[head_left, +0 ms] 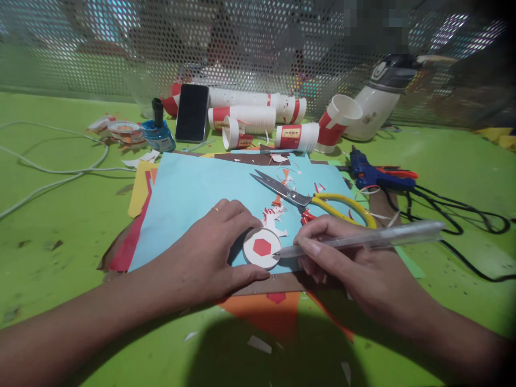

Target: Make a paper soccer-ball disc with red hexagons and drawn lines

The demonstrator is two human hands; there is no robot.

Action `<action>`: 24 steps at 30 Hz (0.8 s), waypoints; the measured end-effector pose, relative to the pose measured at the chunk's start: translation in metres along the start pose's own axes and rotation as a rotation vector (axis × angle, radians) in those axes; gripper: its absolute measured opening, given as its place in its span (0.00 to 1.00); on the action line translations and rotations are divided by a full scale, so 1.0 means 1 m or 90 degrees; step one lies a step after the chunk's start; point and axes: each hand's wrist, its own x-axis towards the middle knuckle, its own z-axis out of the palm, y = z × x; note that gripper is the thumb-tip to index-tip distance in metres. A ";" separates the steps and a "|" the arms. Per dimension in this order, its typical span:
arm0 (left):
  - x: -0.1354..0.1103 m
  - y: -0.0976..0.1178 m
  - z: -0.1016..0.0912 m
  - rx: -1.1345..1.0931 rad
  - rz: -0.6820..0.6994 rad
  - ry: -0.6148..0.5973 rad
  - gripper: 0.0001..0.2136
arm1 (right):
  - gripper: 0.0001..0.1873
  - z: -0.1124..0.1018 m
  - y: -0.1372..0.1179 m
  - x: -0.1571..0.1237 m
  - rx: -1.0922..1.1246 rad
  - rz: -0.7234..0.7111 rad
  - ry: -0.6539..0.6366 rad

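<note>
A white paper-cup base (262,248) with a red hexagon on it sits upside down on a light blue paper sheet (193,193). My left hand (213,247) curls round its left side, thumb and forefinger pressing against it. My right hand (342,258) pinches a clear pen (363,242), whose tip touches the cup's right edge. Yellow-handled scissors (310,201) lie just behind, among red and white paper scraps.
Paper cups in red and white (250,121) lie in a row at the back beside a phone (192,112), a blue glue bottle (158,131), tape rolls (121,130) and a white bottle (379,99). A blue glue gun (371,174) with black cable is right; white cable left.
</note>
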 end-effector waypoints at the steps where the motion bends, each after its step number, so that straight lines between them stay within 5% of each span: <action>1: 0.000 0.000 0.000 -0.001 -0.001 -0.002 0.20 | 0.09 0.000 0.000 0.000 -0.006 0.002 0.001; 24: 0.000 0.000 -0.001 0.000 0.007 -0.007 0.19 | 0.09 -0.005 0.005 -0.001 -0.178 -0.020 -0.002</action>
